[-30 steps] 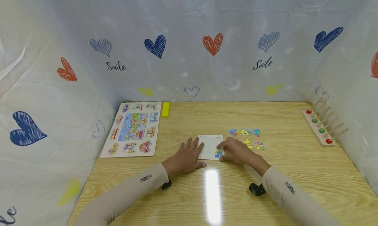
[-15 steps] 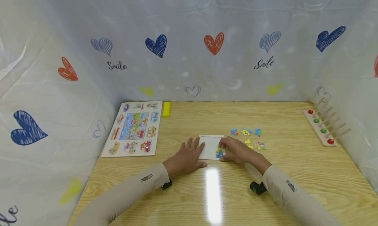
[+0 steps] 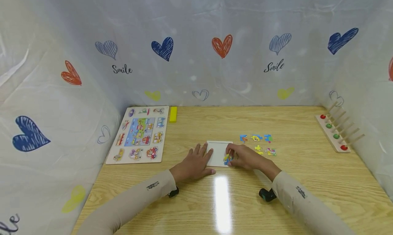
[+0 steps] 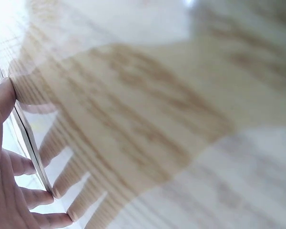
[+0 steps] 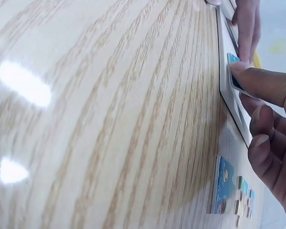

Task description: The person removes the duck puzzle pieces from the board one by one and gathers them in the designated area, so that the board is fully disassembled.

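A shallow white puzzle tray (image 3: 217,154) lies on the table in the middle of the head view. My left hand (image 3: 194,163) rests with spread, straight fingers along its left edge; the left wrist view shows that hand (image 4: 14,191) touching the tray's rim (image 4: 28,143). Over the tray's lower right corner, my right hand (image 3: 245,157) pinches a blue and yellow puzzle piece (image 3: 227,159) between thumb and index finger. In the right wrist view the piece (image 5: 232,58) is tilted, partly hidden by the thumb. Several loose puzzle pieces (image 3: 256,137) lie right of the tray.
A vehicle puzzle board (image 3: 142,131) lies at the left back beside a yellow block (image 3: 173,114). At the right edge stands a wooden peg rack (image 3: 333,134) with red and green beads. A heart-patterned curtain (image 3: 196,68) surrounds the table (image 3: 196,207).
The puzzle piece lay flatter in the tray's corner a second ago; it now looks tilted and more covered by my right fingers. My left hand stays in place.
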`<state>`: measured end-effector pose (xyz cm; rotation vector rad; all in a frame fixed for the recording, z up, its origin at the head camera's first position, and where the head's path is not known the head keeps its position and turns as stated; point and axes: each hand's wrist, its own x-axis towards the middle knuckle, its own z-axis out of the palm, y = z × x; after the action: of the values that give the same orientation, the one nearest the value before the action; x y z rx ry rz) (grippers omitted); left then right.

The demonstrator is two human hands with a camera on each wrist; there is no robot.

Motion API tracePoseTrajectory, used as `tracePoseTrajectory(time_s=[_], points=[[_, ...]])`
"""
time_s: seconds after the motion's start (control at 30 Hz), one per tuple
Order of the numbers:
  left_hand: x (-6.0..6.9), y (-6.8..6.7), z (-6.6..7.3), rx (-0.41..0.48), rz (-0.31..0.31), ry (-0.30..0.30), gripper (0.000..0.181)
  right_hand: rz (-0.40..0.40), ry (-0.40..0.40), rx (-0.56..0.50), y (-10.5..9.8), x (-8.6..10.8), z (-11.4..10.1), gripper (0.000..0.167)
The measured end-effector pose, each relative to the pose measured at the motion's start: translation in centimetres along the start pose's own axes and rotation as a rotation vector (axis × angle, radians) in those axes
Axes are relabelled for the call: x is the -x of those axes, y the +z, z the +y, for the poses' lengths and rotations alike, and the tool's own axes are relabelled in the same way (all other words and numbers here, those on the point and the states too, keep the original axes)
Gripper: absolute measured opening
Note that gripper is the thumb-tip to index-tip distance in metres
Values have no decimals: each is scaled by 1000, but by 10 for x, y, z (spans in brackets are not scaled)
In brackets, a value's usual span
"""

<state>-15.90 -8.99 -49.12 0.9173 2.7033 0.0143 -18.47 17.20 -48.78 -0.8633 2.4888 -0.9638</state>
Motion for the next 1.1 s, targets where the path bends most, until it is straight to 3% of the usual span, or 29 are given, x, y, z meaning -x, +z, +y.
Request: tracePoseTrajectory(time_s=[0.37, 1.1], points=[[0, -1, 0, 9, 2, 1, 85, -16, -47, -83, 2, 2, 4, 16], [0, -2, 1, -6, -2, 1, 85, -14, -46, -83, -2, 7, -4, 24]])
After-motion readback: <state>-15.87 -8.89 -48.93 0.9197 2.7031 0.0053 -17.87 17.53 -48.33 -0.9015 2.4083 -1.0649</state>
